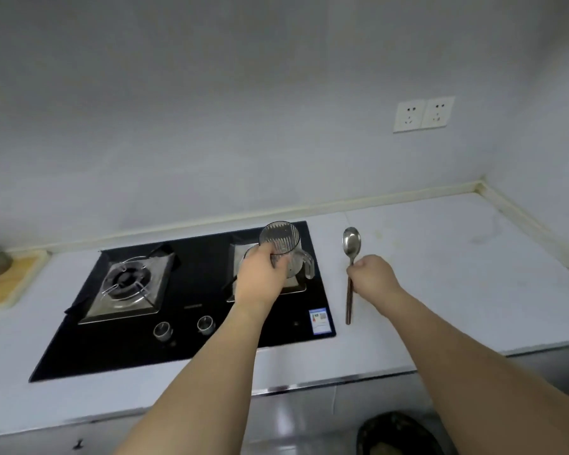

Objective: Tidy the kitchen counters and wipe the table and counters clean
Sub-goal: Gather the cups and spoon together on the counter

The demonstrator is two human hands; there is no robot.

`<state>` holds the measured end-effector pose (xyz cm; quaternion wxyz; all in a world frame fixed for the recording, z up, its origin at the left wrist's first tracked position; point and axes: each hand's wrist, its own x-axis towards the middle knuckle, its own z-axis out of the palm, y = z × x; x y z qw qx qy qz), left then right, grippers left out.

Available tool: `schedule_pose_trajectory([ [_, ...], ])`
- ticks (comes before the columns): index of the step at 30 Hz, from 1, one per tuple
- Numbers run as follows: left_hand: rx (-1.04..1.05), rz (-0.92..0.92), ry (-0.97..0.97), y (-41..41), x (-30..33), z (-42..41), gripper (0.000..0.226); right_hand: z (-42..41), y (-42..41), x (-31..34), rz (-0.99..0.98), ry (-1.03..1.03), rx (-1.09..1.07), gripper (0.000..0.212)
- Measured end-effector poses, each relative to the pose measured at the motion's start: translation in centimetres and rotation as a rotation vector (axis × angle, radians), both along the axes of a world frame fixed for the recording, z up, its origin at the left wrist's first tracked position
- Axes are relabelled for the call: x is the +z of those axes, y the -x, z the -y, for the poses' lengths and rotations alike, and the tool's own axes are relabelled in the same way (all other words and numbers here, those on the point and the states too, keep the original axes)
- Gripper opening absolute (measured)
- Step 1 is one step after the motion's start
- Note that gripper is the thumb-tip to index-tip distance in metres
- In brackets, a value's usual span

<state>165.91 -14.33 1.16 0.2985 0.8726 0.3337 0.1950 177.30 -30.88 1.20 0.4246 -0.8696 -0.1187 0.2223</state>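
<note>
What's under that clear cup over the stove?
The cup, gripped by the left hand, covers most of the right burner; only its steel tray edges show. The burner's middle is hidden.

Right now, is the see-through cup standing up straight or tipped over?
Tipped. The left hand holds the clear cup tilted above the stove, its round mouth facing the camera, handle at the right.

The left hand (260, 277) grips a clear ribbed plastic jug (284, 252) over the black glass hob's (191, 336) right burner. The right hand (372, 274) holds a steel spoon (351, 244), handle possibly wooden, above the white worktop (440, 257).
</note>
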Motion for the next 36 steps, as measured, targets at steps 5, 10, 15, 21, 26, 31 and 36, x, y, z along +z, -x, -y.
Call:
schedule_pose_trajectory([
  [5,0.099,-0.003,-0.075,8.3,1.7,-3.4,0.024,-4.3,5.9,1.6,0.016,-0.031,0.065,0.028],
  [10,0.18,0.001,-0.074,16.6,2.3,-8.3,0.026,-10.3,12.6,2.7,-0.007,-0.064,0.138,0.029],
  [15,0.233,0.012,-0.089,27.1,2.7,-16.2,0.025,-19.1,22.1,2.7,-0.046,-0.102,0.239,0.027],
  [21,0.349,0.037,-0.042,39.4,2.4,-25.6,0.028,-29.5,33.3,3.1,-0.079,-0.128,0.28,0.031],
  [26,0.391,0.049,0.011,44.7,0.4,-31.2,0.028,-35.8,38.8,2.6,-0.097,-0.111,0.361,0.028],
  [31,0.436,0.081,0.113,46.4,-1.2,-36.7,0.025,-43.3,40.3,0.9,-0.112,-0.085,0.416,0.025],
  [36,0.529,0.061,0.102,49.5,-0.4,-43.7,0.021,-52.8,41.7,0.1,-0.129,-0.11,0.509,0.021],
])
